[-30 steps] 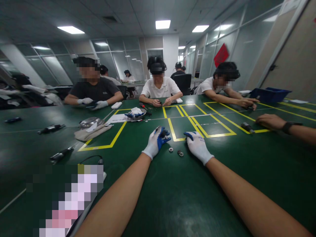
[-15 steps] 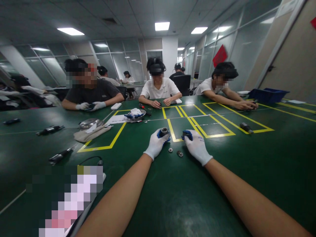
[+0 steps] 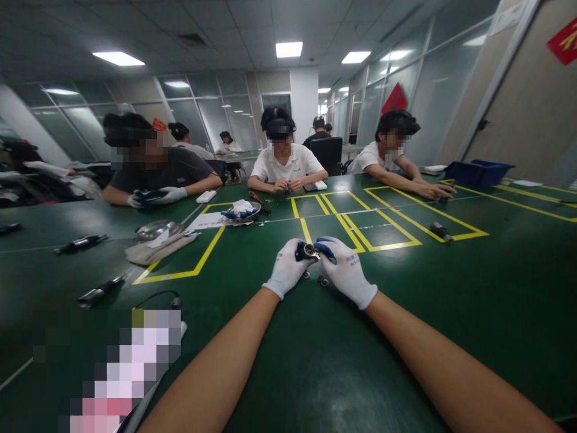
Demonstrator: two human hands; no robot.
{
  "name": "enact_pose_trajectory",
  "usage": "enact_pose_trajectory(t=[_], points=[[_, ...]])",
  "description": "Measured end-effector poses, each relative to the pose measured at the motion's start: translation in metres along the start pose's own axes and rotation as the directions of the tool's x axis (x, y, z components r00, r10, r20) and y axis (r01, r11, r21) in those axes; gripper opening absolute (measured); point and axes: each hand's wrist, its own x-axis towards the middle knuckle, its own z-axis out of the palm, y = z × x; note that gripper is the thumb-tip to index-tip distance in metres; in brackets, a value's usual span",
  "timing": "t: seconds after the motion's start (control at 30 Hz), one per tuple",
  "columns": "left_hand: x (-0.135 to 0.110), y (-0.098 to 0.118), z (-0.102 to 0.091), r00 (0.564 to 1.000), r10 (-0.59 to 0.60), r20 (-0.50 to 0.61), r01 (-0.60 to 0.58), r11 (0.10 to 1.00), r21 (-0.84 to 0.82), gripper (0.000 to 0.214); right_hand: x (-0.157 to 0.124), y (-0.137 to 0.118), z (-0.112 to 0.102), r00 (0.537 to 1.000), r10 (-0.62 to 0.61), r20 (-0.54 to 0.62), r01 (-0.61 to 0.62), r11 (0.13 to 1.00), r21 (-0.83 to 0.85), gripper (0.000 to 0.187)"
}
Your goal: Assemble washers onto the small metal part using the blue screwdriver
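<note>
Both my hands wear white gloves with blue fingertips and meet above the green table [image 3: 315,361]. My left hand [image 3: 288,267] is closed around a small dark cylindrical metal part [image 3: 308,250] with a shiny ring at its end. My right hand [image 3: 345,269] pinches the same part from the right side with its fingertips. Two small metal rings [image 3: 323,280] lie on the table just below my hands, partly hidden by them.
Yellow tape boxes [image 3: 360,225] mark the table ahead. Three seated people work across it. A metal bowl on a cloth [image 3: 157,236], a dish holding gloves [image 3: 241,210], dark tools [image 3: 97,293] at left, a blue bin [image 3: 478,172] at far right.
My right hand came left from the table to meet my left hand on the part. A co-worker's arm at the right edge has left the view.
</note>
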Motion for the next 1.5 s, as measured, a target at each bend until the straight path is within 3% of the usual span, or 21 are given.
enact_pose_trajectory(t=[0.33,0.63,1.07,1.33,1.5], points=[[-0.002,0.002,-0.005,0.99,0.135,0.028,-0.136,0.99,0.041,0.034,-0.001,-0.003,-0.004,0.993,-0.016,0.119,0.018,1.0,-0.021,0.018],[-0.004,0.006,-0.005,0.989,0.133,0.066,-0.133,0.991,-0.002,0.037,-0.002,0.004,-0.002,0.989,0.021,0.143,-0.003,0.992,-0.126,0.022],[-0.003,0.001,-0.003,0.994,0.104,0.036,-0.105,0.994,0.024,0.03,-0.003,0.003,0.001,0.989,-0.001,0.148,0.007,0.999,-0.039,0.019],[-0.003,0.0,-0.004,0.989,0.147,0.013,-0.147,0.989,0.031,0.038,-0.004,-0.01,-0.004,0.97,0.072,0.233,-0.07,0.997,-0.017,0.023],[-0.002,0.002,-0.007,0.991,0.131,0.016,-0.132,0.99,0.051,0.03,-0.004,-0.019,-0.007,0.956,0.078,0.282,-0.09,0.995,0.031,0.024]])
